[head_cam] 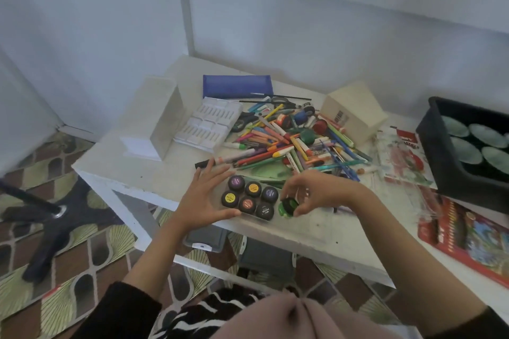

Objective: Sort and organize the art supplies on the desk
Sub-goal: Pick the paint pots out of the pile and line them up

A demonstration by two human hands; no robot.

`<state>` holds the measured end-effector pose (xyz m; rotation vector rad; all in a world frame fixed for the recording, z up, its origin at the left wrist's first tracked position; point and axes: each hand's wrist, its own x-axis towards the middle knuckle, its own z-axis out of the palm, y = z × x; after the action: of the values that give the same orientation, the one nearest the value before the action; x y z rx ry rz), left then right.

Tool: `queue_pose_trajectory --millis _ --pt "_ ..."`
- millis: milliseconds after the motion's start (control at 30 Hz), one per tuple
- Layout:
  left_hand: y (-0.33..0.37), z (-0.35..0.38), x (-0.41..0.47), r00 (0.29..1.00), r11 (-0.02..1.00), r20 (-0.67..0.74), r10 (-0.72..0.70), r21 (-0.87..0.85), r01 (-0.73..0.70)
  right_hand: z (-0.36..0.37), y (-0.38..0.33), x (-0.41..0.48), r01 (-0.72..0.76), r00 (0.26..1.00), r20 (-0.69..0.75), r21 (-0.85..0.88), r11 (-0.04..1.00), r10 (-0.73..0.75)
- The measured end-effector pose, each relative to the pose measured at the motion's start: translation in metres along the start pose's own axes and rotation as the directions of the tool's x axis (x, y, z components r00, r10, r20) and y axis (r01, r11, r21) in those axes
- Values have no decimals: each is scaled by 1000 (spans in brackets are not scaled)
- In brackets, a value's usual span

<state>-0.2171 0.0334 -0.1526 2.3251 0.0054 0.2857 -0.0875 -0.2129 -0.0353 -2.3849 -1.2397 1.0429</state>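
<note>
Art supplies (289, 143) lie in a loose heap just beyond both hands: slim wooden coloured pencils, waxy crayons, capped plastic markers and a few round lids, all crossed over one another on the white painted desk (132, 170).

The left hand (205, 198) is spread flat, fingers straight and apart. Its thumb lies along the near rim of a shallow clear plastic tray (249, 216), and its palm is against the tray's left end. Six small round pots with black screw caps (253, 188) stand upright in the tray in two rows of three, with glossy purple, yellow and orange labels.

The right hand (314, 191) is curled, and its thumb and fingertips pinch a green round paint pot (287, 208) with a black top. That pot is tilted at the tray's right end; whether it touches the tray cannot be told.

Beyond the left hand a ribbed white plastic palette (206, 125) lies flat, a tall white rectangular box (162, 115) stands to its left, and a blue fabric pencil case (237, 87) lies farther back. Beyond the right hand sits a cream cardboard box (355, 110). To the right of that hand are paint-stained paper (399, 157), a black plastic bin (440, 162) holding round pale-green discs (468, 151), and a flat red pencil carton (468, 234).
</note>
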Motion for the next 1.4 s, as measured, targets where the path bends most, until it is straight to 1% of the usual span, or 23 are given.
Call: queue_pose_trajectory --millis 167,333,500,567,633,733,833,933,1000,1133,1167,1233,1300,1400 --pt "3 -1 -1 1000 1000 3 -4 12 4 17 -5 6 -33 999 -9 -41 999 33" --pt "3 -1 -1 1000 1000 3 -5 26 5 16 -3 5 -44 998 -30 57 997 46" --pt "7 0 0 1000 997 13 -3 75 2 5 7 -4 -47 977 -204 113 993 70" --pt "8 1 0 1000 995 10 -1 104 0 1 15 -5 -51 953 -288 140 989 90" --pt "9 2 1 1000 990 -5 11 141 -10 -4 26 -4 -75 915 -380 174 982 137" --pt "11 4 0 999 984 -38 18 179 -11 -13 45 4 -104 827 -532 172 980 181" --pt "12 6 0 999 985 -45 -12 171 20 -26 64 19 -126 753 -626 167 978 204" --pt "13 4 1 998 982 -18 -64 179 66 -42 80 42 -145 723 -659 148 978 207" --pt "17 3 0 995 977 -5 -95 189 94 -49 87 57 -159 731 -657 97 983 183" --pt "28 5 -3 985 967 26 -169 196 161 -54 94 82 -215 780 -603 -6 977 168" --pt "31 5 -5 981 963 31 -192 200 182 -53 95 86 -227 782 -604 -42 973 156" --pt "35 9 -7 971 954 21 -238 193 230 -51 96 90 -238 761 -636 -86 967 131" --pt "38 13 -9 960 946 -7 -278 173 275 -50 96 88 -210 725 -681 -76 975 104" --pt "43 18 -12 943 929 -17 -333 162 332 -48 91 72 -117 638 -769 -43 992 42"
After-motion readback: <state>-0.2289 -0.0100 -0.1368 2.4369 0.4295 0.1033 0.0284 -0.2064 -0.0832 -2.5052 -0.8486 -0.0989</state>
